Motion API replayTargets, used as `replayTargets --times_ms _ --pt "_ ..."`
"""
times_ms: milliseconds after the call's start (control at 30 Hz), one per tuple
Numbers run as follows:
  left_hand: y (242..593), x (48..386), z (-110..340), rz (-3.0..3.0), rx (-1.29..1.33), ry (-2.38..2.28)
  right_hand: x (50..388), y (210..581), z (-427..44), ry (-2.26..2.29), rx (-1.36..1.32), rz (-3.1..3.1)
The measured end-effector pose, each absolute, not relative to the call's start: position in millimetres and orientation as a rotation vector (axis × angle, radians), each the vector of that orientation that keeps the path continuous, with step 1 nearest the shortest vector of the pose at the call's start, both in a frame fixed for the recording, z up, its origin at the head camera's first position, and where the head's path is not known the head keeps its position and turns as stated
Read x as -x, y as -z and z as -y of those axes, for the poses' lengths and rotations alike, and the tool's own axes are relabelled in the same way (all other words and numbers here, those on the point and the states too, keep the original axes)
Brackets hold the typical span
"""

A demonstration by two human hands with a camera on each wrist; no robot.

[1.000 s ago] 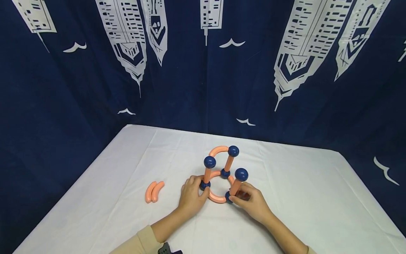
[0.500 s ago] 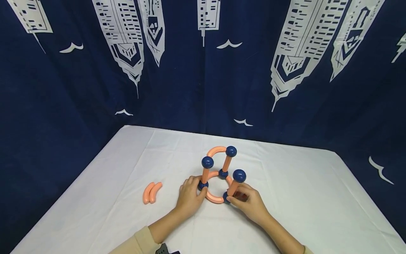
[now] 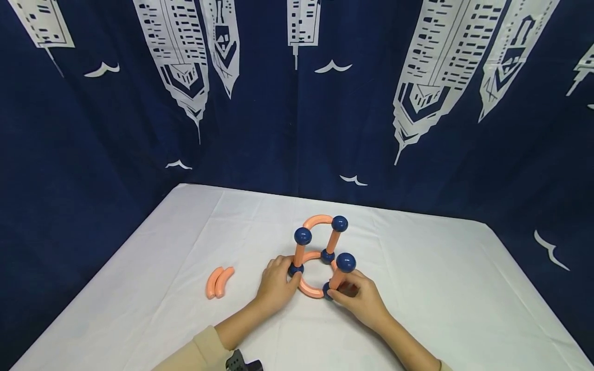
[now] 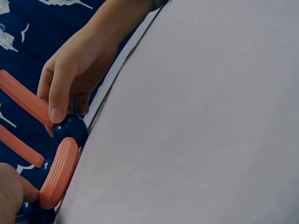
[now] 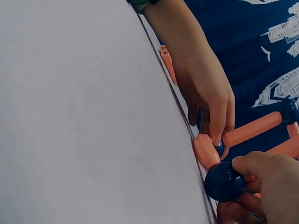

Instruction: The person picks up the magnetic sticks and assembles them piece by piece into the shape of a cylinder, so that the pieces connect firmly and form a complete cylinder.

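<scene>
A frame of magnetic rods and balls stands on the table. Its base is a ring of curved orange rods (image 3: 310, 291) joining blue balls. Three straight orange rods rise from it, each topped by a blue ball (image 3: 303, 236). One curved rod (image 3: 317, 219) bridges two of the top balls, at the left and back. My left hand (image 3: 277, 284) grips the left base ball (image 3: 296, 269). With thumb and fingers, my right hand (image 3: 364, 304) holds the front right base ball (image 5: 224, 182) at the foot of its post, which leans right. The fingers partly hide both balls.
Two loose curved orange rods (image 3: 218, 282) lie side by side to the left of the frame. A white cloth covers the table (image 3: 441, 288). Behind it hangs a dark blue curtain (image 3: 260, 139) with white building prints.
The front right post and its top ball have shifted slightly toward me with my right hand. My left hand keeps its place at the left base ball. The head view has turned a little.
</scene>
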State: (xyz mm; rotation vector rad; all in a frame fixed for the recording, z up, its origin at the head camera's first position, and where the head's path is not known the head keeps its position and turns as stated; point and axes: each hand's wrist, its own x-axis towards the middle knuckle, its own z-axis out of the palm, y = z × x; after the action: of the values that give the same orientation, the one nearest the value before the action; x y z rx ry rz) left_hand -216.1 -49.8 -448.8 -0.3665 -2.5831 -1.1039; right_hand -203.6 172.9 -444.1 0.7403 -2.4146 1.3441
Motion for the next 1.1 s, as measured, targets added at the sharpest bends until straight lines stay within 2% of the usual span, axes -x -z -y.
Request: replayTargets --times_ms 567,1100 --pt "440.0 242.3 46.5 2.651 0.559 1.294 198.9 442.8 -166.6 -1.249 -0.749 2.415" --pt "439.5 254.4 43.5 2.616 0.617 1.358 195.7 444.3 -157.2 -1.243 -0.798 2.377"
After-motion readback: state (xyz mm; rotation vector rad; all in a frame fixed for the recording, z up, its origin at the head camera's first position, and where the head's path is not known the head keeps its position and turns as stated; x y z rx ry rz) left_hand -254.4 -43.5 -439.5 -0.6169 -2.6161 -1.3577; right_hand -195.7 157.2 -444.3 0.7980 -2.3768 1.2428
